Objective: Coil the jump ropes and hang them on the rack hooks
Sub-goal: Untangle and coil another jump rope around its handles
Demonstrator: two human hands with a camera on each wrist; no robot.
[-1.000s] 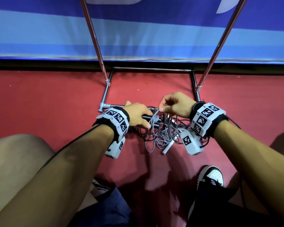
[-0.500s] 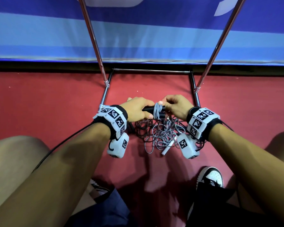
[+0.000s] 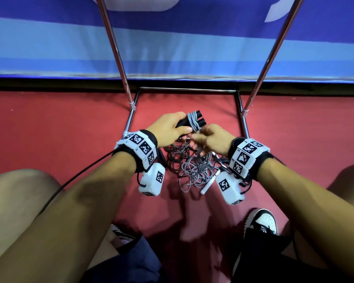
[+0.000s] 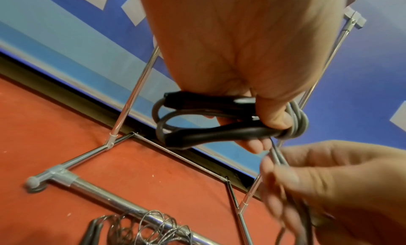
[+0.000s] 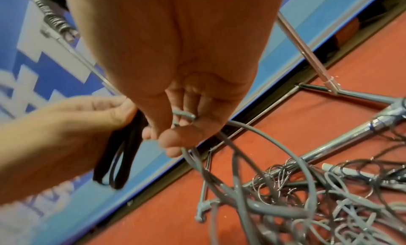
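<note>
My left hand (image 3: 173,127) (image 4: 259,123) grips two black jump-rope handles (image 3: 195,120) (image 4: 211,136) held side by side. Several turns of grey rope (image 3: 192,121) (image 4: 296,125) are wrapped round the handles near their ends. Just below and to the right, my right hand (image 3: 209,137) (image 5: 175,137) pinches the grey rope (image 5: 193,160) where it leaves the wrap. The loose grey rope hangs down into a tangled pile (image 3: 194,166) (image 5: 318,205) on the red floor. The metal rack (image 3: 189,89) stands over the pile; its hooks are out of sight.
The rack's two chrome uprights (image 3: 112,48) (image 3: 272,52) rise in front of a blue wall banner (image 3: 49,48). A white handle (image 3: 208,184) and dark rope coils (image 3: 177,154) lie in the pile. My knees and a black-and-white shoe (image 3: 262,221) sit close below.
Both hands have lifted the black handles up off the pile and tilted them away from me. More grey turns now sit round the handles, and the right hand has dropped below them.
</note>
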